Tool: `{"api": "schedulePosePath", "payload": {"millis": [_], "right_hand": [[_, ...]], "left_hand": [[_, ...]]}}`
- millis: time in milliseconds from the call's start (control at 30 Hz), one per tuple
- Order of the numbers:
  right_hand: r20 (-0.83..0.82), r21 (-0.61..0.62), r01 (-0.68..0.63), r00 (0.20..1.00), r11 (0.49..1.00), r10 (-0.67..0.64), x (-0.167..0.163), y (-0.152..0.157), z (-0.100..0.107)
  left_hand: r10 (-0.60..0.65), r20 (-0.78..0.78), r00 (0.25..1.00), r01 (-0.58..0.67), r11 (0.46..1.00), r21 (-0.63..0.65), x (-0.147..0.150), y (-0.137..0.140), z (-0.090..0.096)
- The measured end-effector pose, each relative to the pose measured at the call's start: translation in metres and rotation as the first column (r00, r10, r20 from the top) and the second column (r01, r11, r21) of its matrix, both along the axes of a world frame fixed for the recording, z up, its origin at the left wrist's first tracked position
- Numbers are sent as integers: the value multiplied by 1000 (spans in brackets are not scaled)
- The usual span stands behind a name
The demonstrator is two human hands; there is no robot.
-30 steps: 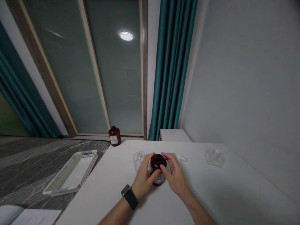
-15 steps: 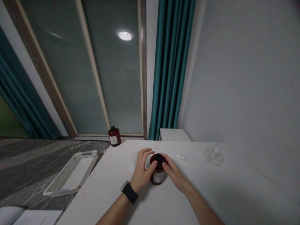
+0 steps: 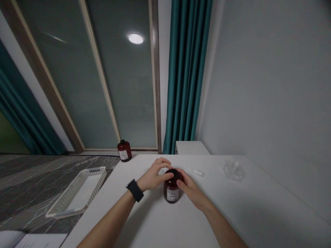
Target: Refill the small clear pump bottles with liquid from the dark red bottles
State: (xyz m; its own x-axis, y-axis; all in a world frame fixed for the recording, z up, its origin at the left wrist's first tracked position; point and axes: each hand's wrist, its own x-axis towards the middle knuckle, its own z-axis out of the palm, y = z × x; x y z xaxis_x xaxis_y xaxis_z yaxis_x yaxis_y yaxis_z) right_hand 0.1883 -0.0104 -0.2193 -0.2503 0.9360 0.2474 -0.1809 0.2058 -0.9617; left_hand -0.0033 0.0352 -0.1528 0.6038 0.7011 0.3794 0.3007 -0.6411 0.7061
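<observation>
A dark red-brown bottle (image 3: 172, 195) with a white label and a black cap (image 3: 176, 174) stands upright on the white table (image 3: 165, 224). My right hand (image 3: 190, 189) is wrapped round its right side, thumb toward the front. From the left, my left hand (image 3: 154, 175), with a dark watch on the wrist, grips the cap with its thumb in front and fingers behind. Part of the cap is hidden by the fingers. Behind the hands lies a clear plastic dropper-like tube (image 3: 198, 172). Another clear item beyond my left hand is mostly covered.
A second red-brown bottle (image 3: 124, 151) stands at the table's far left corner. On the right lies a clear, faceted plastic or glass piece (image 3: 234, 171). Left of the table are a white perforated basket (image 3: 77, 193) and an open book (image 3: 38, 240). A white cabinet (image 3: 192, 147) stands behind.
My left hand has turned at the cap, its wrist swinging out to the left and a little farther away. My right hand keeps its hold on the bottle. The view has shifted slightly.
</observation>
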Motion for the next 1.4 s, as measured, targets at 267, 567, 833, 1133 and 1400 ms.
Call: {"api": "schedulePosePath", "payload": {"millis": [267, 567, 833, 1133, 1400], "right_hand": [[-14, 16, -17, 1000, 1000, 17, 0, 2, -1], [-7, 17, -13, 1000, 1000, 13, 0, 1, 0], [29, 23, 4, 1000, 1000, -5, -1, -1, 6], [5, 42, -6, 1000, 999, 6, -2, 0, 3], [6, 14, 11, 1000, 1000, -11, -2, 0, 2]], "left_hand": [[262, -80, 962, -244, 952, 183, 18, -12, 3], [145, 62, 988, -151, 983, 105, 16, -7, 0], [-16, 155, 988, 13, 1000, 18, 14, 0, 0], [-160, 199, 967, 161, 987, 12, 12, 11, -3], [-91, 71, 993, 87, 994, 63, 5, 5, -1]]}}
